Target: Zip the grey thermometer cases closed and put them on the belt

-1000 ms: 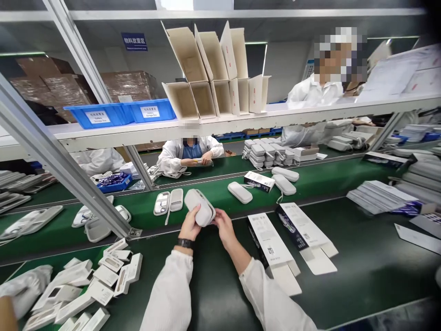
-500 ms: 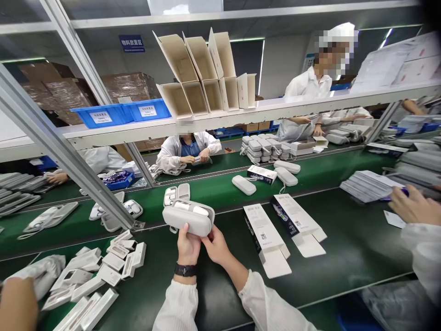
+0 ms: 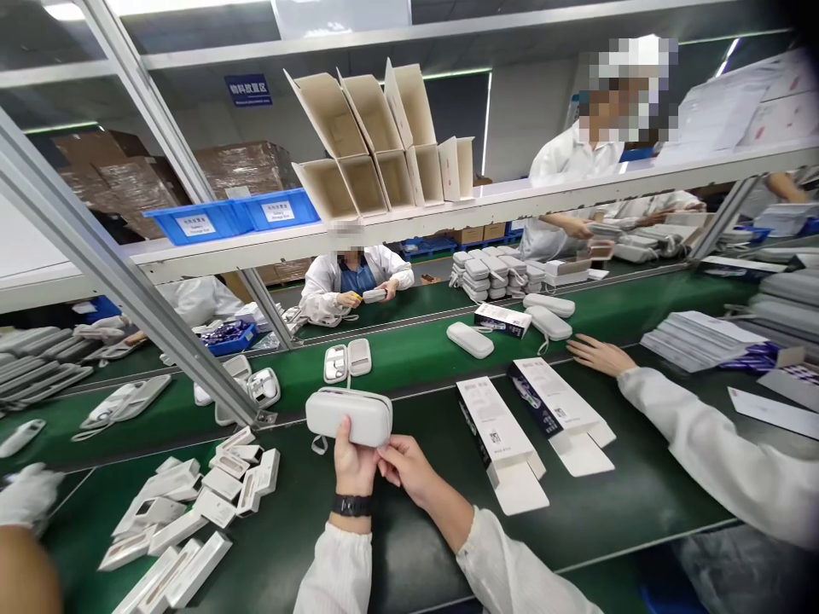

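Note:
A light grey zipper case [image 3: 349, 415] is held up above the green belt, its lid down over the body and a wrist loop hanging at its left end. My left hand [image 3: 356, 465], wearing a black watch, grips it from below with the thumb on the near face. At the case's lower right corner, the fingers of my right hand [image 3: 409, 467] pinch together; the small part between them is hidden. Just behind lies an open case [image 3: 359, 356] with white items inside. Two white cartons [image 3: 497, 424] [image 3: 555, 399] with open flaps lie to the right.
Small white boxes [image 3: 217, 507] are heaped at left. A co-worker's hand [image 3: 598, 354] reaches in from the right, near closed cases [image 3: 470, 339]. A slanted metal post [image 3: 192, 341] and overhead shelf [image 3: 397, 223] frame the belt. Another gloved hand [image 3: 29, 495] is at far left.
The case's lid has come down over the white contents that showed before. My right hand has shifted slightly down at its corner. A co-worker's arm on the right has reached forward over the belt.

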Motion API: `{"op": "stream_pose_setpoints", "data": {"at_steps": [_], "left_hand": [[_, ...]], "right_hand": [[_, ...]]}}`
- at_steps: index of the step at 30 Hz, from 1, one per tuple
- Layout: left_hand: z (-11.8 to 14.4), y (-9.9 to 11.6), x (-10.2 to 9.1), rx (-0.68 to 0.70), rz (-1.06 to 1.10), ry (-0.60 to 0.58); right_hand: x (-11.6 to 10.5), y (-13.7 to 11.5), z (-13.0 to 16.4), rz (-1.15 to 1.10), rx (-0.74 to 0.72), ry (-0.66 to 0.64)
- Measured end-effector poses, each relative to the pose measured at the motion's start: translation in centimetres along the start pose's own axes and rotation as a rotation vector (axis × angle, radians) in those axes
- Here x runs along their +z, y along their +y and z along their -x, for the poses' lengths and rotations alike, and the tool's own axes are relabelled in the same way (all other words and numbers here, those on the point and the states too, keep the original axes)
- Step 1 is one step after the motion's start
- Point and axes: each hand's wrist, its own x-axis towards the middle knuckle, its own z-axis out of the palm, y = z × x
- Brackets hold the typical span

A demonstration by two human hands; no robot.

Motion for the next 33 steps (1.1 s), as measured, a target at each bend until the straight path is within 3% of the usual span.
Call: {"op": "stream_pose_setpoints", "data": {"at_steps": [3, 6, 11, 15, 17, 22, 25, 29, 33], "left_hand": [[-0.1, -0.4, 0.2, 0.072, 0.049, 0.085], [0.0, -0.5, 0.1, 0.124, 0.033, 0.063], [0.7, 0.0, -1.5, 0.117, -0.211, -0.073], [1.1, 1.2, -3.0, 0.099, -0.492, -0.218], [1.4, 1.6, -3.2, 0.089, -0.67, -0.326], [3.3, 1.8, -1.2, 0.014, -1.118, -0.786], [4.0, 3.0, 0.3, 0.019, -1.296, -0.92], [3.4, 4.5, 0.6, 0.085, -1.296, -0.913], [1.9, 3.2, -1.5, 0.195, -1.2, -0.794]], "right_hand": [[0.3, -1.0, 0.9, -0.056, 0.047, 0.019], [0.3, -3.6, 1.8, -0.108, 0.085, 0.09], [-1.5, -8.4, 2.6, -0.059, 0.192, 0.161], [-2.7, -9.2, 3.3, 0.048, 0.288, 0.162], [-2.8, -9.2, 3.5, 0.056, 0.302, 0.158], [-3.0, -10.9, 3.4, 0.135, 0.249, 0.166], [-3.6, -12.3, 3.4, 0.314, 0.216, 0.121], [-3.7, -12.6, 3.8, 0.511, 0.164, 0.064], [-2.6, -11.7, 4.3, 0.963, -0.06, -0.044]]}}
